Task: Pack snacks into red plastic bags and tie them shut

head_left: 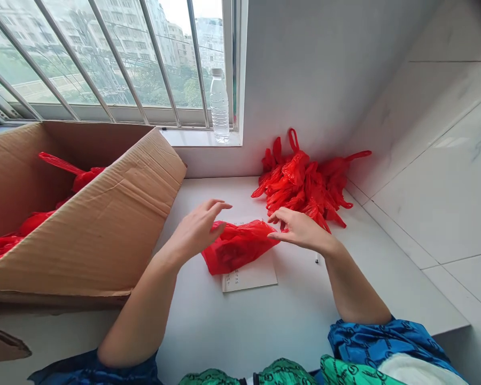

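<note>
A red plastic bag (240, 248) lies on its side across a white notepad (251, 279) with handwritten marks, and something dark shows faintly through it. My left hand (198, 230) hovers at the bag's left end, fingers stretched out and apart, holding nothing. At the other end is my right hand (296, 227), its fingers slightly bent and spread from the thumb. Its fingertips are close to the bag's right edge; whether they touch it I cannot tell. Behind my right hand sits a heap of knotted red plastic bags (300, 179).
On the left a large open cardboard box (116, 214) holds more red bags (34, 222). A clear water bottle (219, 107) stands on the sill of the barred window. A pen (316, 259) lies right of the notepad. Tiled wall (436, 160) bounds the white table (296, 315) at right.
</note>
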A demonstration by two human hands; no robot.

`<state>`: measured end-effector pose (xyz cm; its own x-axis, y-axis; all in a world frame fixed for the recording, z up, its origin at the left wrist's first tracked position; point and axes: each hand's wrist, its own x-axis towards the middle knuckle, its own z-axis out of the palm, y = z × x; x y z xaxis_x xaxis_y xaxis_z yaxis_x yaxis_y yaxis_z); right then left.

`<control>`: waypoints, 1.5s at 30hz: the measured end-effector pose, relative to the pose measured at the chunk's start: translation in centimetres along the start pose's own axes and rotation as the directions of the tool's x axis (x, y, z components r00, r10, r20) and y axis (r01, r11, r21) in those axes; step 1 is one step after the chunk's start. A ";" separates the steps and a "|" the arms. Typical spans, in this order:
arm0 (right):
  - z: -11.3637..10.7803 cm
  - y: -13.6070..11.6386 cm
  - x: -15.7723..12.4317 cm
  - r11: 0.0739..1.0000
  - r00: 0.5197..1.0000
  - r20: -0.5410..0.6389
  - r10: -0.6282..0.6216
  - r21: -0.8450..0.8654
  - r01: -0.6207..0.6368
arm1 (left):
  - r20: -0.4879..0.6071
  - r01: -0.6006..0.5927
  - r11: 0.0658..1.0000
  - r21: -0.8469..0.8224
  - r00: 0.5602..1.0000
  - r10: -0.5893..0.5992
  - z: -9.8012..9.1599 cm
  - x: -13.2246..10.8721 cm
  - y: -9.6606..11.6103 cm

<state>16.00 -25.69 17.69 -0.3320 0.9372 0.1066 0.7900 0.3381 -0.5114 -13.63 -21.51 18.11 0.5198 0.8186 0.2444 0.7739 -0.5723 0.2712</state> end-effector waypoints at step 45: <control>3.3 -4.0 -0.8 0.861 0.996 0.011 -0.091 -0.502 0.084 | 0.144 -0.280 0.954 0.110 0.954 0.264 4.1 -0.7 6.7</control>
<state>11.39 -28.12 16.85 -0.4083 0.9015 0.1439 0.9107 0.4130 -0.0033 -7.31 -25.71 15.94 0.7519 0.6368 0.1705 0.6321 -0.7699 0.0876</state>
